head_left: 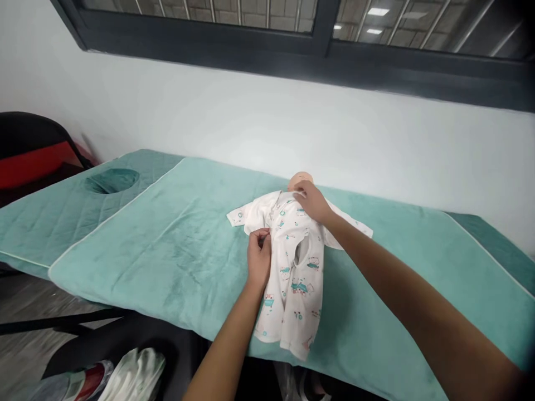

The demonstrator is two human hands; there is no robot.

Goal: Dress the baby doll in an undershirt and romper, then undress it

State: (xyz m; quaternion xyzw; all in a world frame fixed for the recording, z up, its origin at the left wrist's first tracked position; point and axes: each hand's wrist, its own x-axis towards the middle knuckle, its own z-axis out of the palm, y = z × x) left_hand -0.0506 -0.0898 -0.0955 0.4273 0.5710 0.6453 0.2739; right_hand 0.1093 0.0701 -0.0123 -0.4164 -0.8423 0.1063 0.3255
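A baby doll (299, 179) lies on its back on a teal padded table (167, 245), dressed in a white printed romper (295, 267) whose legs hang over the front edge. My left hand (259, 257) is closed, pinching the romper's fabric at the doll's left side near the front opening. At the collar below the doll's head, my right hand (311, 201) rests on the romper with fingers curled on the cloth. The romper's front gapes open at the middle.
The table has a face hole (112, 180) at its left end and stands against a white wall under a dark window frame. A black and red chair (29, 156) is at far left. Bags and packets (125, 379) lie on the floor below.
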